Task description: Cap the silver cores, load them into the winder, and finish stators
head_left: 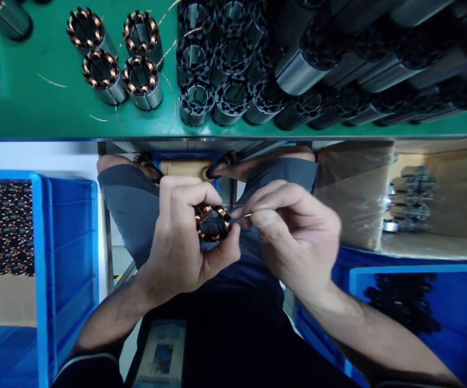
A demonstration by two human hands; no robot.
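Note:
Over my lap, my left hand point(188, 231) is wrapped round a motor stator point(213, 223) with copper windings round its dark ring end, which faces up toward me. Just to its right, my right hand point(293, 231) pinches a thin copper wire point(248, 215) between thumb and forefinger. The wire runs toward the stator's right edge; where it joins is too fine to make out. Most of the stator's outer wall is hidden by my left fingers.
On the green bench point(136, 124) stand several wound stators point(141, 78) and rows of unwound stators point(233, 99). Loose wire bits lie at left. A blue crate point(67, 242) of wound stators is left; at right are a cardboard box point(350, 194) and a blue bin point(451, 323) holding black parts point(403, 302).

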